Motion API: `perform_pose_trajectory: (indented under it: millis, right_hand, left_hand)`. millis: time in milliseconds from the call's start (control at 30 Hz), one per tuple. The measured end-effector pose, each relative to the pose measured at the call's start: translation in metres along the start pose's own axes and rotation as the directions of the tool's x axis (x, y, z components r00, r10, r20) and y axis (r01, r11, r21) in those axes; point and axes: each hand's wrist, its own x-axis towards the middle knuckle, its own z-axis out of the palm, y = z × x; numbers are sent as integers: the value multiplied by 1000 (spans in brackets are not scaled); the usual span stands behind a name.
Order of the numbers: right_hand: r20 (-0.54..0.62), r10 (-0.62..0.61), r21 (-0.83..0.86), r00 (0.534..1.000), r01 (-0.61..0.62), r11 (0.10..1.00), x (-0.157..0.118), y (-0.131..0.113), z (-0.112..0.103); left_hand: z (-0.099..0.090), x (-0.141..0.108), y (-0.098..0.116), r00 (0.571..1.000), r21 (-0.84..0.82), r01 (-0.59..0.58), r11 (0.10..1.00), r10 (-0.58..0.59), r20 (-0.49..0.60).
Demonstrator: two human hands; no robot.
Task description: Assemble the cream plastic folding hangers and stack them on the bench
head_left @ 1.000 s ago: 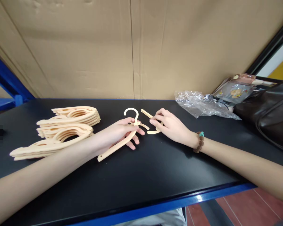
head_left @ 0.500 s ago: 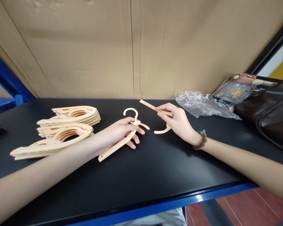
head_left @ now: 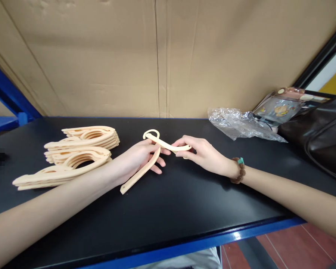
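Note:
My left hand (head_left: 145, 158) pinches a cream plastic hanger part (head_left: 141, 173) near its hook, over the black table. One arm of that part slants down toward the front edge. In my right hand (head_left: 198, 151) is a second curved cream piece (head_left: 168, 145), gripped by its right end. Its far end lies across the hook, close to my left thumb; whether the two pieces are joined cannot be told. To the left, beyond my left forearm, lie two stacks of cream hanger pieces, a rear stack (head_left: 100, 135) and a front stack (head_left: 58, 173).
Crumpled clear plastic (head_left: 238, 123) lies at the back right, beside a printed pouch (head_left: 280, 109) and a dark brown bag (head_left: 316, 130). Cardboard (head_left: 106, 59) stands behind the black table (head_left: 162, 220), which has a blue front edge.
My right hand has moved left and slightly down, bringing its piece across the hook of the part in my left hand. The held piece has turned. My left hand has shifted slightly.

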Motion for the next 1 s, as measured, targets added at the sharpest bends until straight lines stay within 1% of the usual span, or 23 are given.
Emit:
perform_pose_trajectory:
  millis: [67,133,200,267,333,367,433,500,567,633,700,800,867,1000]
  right_hand:
    - [64,-83,-75,994,88,993,-1,-2,0]
    - [128,-136,-158,982,156,975,-3,-4,-1]
    - [190,-144,-212,971,184,960,-5,-6,-1]
    - [212,-145,-242,967,196,950,-6,-6,-1]
    - [159,-172,-231,972,206,951,-7,-6,0]
    - [104,-186,-213,977,205,955,-7,-5,0]
    - [-53,-197,-173,979,185,967,-6,-4,1]
    - [-224,-180,-151,958,148,977,-7,-4,2]
    - [-340,-170,-154,925,123,980,-7,-6,2]
    - [-380,-185,-171,906,127,977,-7,-8,2]
    - [-370,-208,-187,905,146,971,-7,-10,2]
    - [-342,-229,-193,911,171,966,-7,-10,2]
    - [-355,-231,-203,906,167,965,-7,-10,2]
    - [-427,-252,-229,868,166,959,-7,-11,2]
  left_hand:
    - [1,-1,1,1000,-8,-4,1000,4,-9]
    - [1,-2,1,1000,-21,-7,1000,7,-9]
    - [2,-2,1,1000,-28,-9,1000,8,-4]
    - [2,-2,2,1000,-31,-2,1000,2,-4]
    - [3,-2,2,1000,-34,-2,999,2,-2]
    - [3,-2,2,1000,-35,-5,999,5,1]
    - [3,-1,2,1000,-30,-8,1000,8,-3]
    - [3,-1,1,1000,-23,-4,1000,3,-20]
    - [2,-1,0,999,-20,-2,1000,1,-34]
    - [1,0,0,1000,-21,-3,1000,3,-25]
    - [1,0,-1,1000,-21,-2,1000,2,-8]
    - [1,0,-1,1000,-8,-5,1000,5,-12]
    - [1,0,-1,1000,-5,-10,1000,10,-10]
    - [1,0,-1,1000,-15,-3,1000,3,-14]
